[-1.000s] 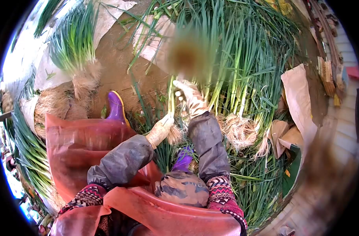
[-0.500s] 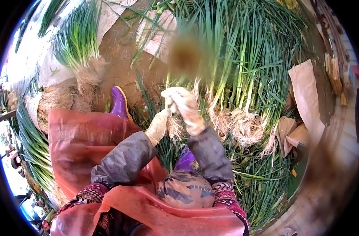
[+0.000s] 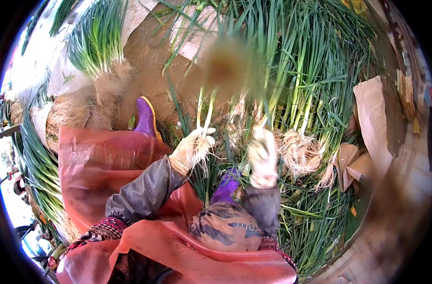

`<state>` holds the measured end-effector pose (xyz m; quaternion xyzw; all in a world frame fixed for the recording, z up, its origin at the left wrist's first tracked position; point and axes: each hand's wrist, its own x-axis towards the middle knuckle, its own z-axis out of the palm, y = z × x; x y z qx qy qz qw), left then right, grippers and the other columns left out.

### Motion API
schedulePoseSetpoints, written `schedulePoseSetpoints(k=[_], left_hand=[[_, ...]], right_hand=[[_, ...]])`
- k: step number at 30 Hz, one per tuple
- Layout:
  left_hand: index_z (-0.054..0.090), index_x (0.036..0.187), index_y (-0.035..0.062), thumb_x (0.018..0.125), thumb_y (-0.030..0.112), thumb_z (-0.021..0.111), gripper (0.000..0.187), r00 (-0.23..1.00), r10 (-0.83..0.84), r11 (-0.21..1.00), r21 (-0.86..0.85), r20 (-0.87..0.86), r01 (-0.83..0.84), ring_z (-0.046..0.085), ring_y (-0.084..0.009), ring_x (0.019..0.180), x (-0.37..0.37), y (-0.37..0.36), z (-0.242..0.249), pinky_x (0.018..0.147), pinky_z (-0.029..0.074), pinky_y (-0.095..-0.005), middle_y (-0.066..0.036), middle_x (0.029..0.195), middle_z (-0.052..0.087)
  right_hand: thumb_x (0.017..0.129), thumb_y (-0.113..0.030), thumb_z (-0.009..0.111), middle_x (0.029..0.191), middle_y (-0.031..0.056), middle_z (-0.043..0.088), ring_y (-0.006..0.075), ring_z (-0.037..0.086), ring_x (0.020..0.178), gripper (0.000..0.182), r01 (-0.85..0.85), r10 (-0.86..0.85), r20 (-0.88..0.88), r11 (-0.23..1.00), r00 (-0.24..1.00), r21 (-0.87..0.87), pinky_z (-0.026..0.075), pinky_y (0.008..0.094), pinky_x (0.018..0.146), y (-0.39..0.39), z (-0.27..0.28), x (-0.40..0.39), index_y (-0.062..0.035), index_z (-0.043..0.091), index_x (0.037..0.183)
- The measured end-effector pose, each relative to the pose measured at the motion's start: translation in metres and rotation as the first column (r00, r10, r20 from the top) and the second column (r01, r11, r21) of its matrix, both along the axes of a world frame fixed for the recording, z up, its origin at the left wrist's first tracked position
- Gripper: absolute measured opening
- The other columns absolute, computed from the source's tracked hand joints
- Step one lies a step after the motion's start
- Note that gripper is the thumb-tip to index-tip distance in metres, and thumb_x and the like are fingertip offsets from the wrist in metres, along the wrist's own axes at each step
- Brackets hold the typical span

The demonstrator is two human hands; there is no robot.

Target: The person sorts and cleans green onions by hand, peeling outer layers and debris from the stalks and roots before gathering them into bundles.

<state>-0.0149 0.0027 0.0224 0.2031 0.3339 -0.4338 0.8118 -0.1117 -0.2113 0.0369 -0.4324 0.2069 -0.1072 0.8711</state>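
Observation:
My left hand (image 3: pixel 191 152), in a pale glove, is closed round the root end of a few green onions (image 3: pixel 208 111); their white stalks point up and roots hang below the fingers. To its right, my right hand (image 3: pixel 263 154) is gloved and blurred by motion, with its fingertips at the lower end of stalks beside the large heap of green onions (image 3: pixel 315 71). Whether it grips any stalk cannot be made out. Tangled roots (image 3: pixel 299 151) of the heap lie just right of my right hand.
A bundle of green onions (image 3: pixel 100 47) lies upper left, near more roots (image 3: pixel 67 120). Purple boots (image 3: pixel 145 116) and a red apron (image 3: pixel 107 165) are below. Torn brown paper (image 3: pixel 372 118) lies at right. Loose leaves (image 3: pixel 310 227) cover the lower right ground.
My hands were together and have moved apart. The right hand has gone right and down to the heap; the left stays near its place with stalks and roots now showing.

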Motion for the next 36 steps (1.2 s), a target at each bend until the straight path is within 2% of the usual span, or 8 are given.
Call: schedulePoseSetpoints(k=[4,14,17,19,22,29,34,36], left_hand=[[0.043,0.138,0.0107,0.100,0.036,0.046,0.046,0.862,-0.415,0.902,0.258,0.292,0.347,0.057,-0.0105,0.058,-0.008,-0.011,0.006,0.047,0.044,-0.0219,-0.011,0.086,0.064],[0.046,0.133,-0.0021,0.102,0.022,0.044,0.039,0.594,-0.657,0.705,0.659,0.465,0.264,0.051,-0.0130,0.110,-0.034,-0.004,-0.003,0.094,0.040,-0.0248,-0.006,0.121,0.057],[0.054,0.120,-0.0018,0.101,0.024,0.045,0.033,0.673,-0.649,0.731,0.534,0.354,0.425,0.055,-0.0089,0.092,-0.033,-0.005,-0.002,0.080,0.045,-0.0257,-0.002,0.103,0.061],[0.058,0.114,0.0006,0.100,0.025,0.048,0.030,0.823,-0.506,0.854,0.282,0.259,0.437,0.053,-0.0057,0.081,-0.030,-0.017,0.017,0.072,0.046,-0.0237,0.001,0.093,0.060],[0.059,0.110,0.0037,0.100,0.028,0.050,0.028,0.849,-0.461,0.876,0.282,0.256,0.391,0.056,-0.0077,0.066,-0.028,-0.039,0.038,0.060,0.046,-0.0235,-0.001,0.083,0.061],[0.054,0.109,0.0030,0.094,0.023,0.055,0.025,0.867,-0.372,0.927,0.081,0.331,0.367,0.055,-0.0090,0.048,0.018,-0.019,0.083,0.039,0.043,-0.0201,-0.009,0.076,0.062],[0.053,0.074,0.0074,0.090,0.022,0.056,0.021,0.876,-0.400,0.911,0.011,0.268,0.413,0.065,-0.0224,0.078,0.032,-0.031,0.108,0.063,0.056,-0.0317,-0.017,0.092,0.065],[0.054,0.066,0.0074,0.096,0.028,0.050,0.037,0.827,-0.547,0.825,-0.085,0.131,0.559,0.066,-0.0245,0.077,0.018,-0.033,0.065,0.063,0.055,-0.0352,-0.017,0.092,0.065]], right_hand=[[0.094,-0.031,0.059,0.080,0.0013,0.063,0.0022,0.051,0.049,0.039,-0.083,0.033,-0.337,0.988,0.941,-0.134,0.042,0.0153,0.042,-0.021,0.026,-0.038,0.0046,0.061,0.109],[0.088,-0.041,0.065,0.058,0.0013,0.056,0.0136,0.052,0.049,0.036,-0.584,0.462,-0.461,0.795,0.758,-0.163,0.041,0.0315,0.048,0.043,-0.020,0.103,-0.0068,0.070,0.080],[0.091,-0.031,0.063,0.067,0.0037,0.065,0.0132,0.061,0.056,0.026,-0.318,0.143,-0.326,-0.073,0.935,-0.945,0.047,0.0284,0.051,0.048,-0.032,0.082,-0.0061,0.071,0.090],[0.092,-0.023,0.060,0.076,0.0060,0.069,0.0170,0.066,0.063,0.021,-0.366,0.180,-0.368,-0.044,0.912,-0.930,0.051,0.0298,0.054,0.046,-0.055,0.069,-0.0043,0.069,0.096],[0.088,0.003,0.057,0.076,0.0114,0.067,0.0156,0.063,0.057,0.018,-0.158,0.108,-0.217,0.960,0.970,-0.232,0.055,0.0251,0.049,0.036,0.022,0.050,0.0012,0.068,0.102],[0.098,-0.027,0.046,0.086,0.0092,0.063,0.0113,0.058,0.068,0.029,-0.182,0.092,-0.555,0.977,0.827,-0.111,0.047,0.0218,0.058,-0.001,0.062,-0.105,-0.0021,0.061,0.103],[0.097,-0.031,0.049,0.084,0.0047,0.065,0.0087,0.063,0.070,0.027,-0.889,-0.142,-0.990,-0.452,-0.014,0.077,0.050,0.0223,0.052,-0.012,0.004,-0.141,-0.0126,0.059,0.113],[0.093,-0.046,0.054,0.077,0.0003,0.057,0.0072,0.051,0.060,0.036,-0.726,-0.490,-0.538,-0.512,0.686,-0.460,0.042,0.0243,0.046,-0.048,-0.002,-0.065,-0.0127,0.060,0.105]])
